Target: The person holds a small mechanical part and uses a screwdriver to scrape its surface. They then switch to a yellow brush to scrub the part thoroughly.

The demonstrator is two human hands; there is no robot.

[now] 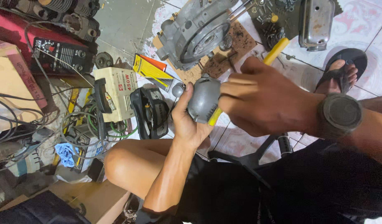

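Your right hand (263, 97), closest to the lens with a dark round watch (339, 115) on its wrist, is clenched around a yellow-handled tool (276, 50). One yellow end juts up past your knuckles toward the tiled floor (367, 39), and the other end shows just below the grey part. The tool's working tip is hidden, so you cannot tell what kind it is.

Your left hand (187, 120) grasps a rounded grey metal housing (204, 98) from below, thumb up along its left side and fingers wrapped behind. The housing sits in the air between your two hands, above your bare knee (120, 164) and touching the right hand's fingers. A small shiny round knob (177, 89) sits just beside your left thumb tip; whether it belongs to the housing is unclear.

Past the hands, a large grey engine casing (199, 31) rests on a brown board (236, 45) on the floor, with loose bolts and small parts scattered on a dark mat (274, 25) beside it. A dented metal cover (316, 23) lies near your sandalled foot (342, 70). To the left stands a cream-coloured power unit (116, 93), with a black welding mask (150, 111) just beside it and a flat yellow-and-orange packet (151, 68) near its top. Tangled cables (79, 124) run around them, a blue rag (67, 152) lies among the wires, and a black box with dials (62, 56) sits further back.
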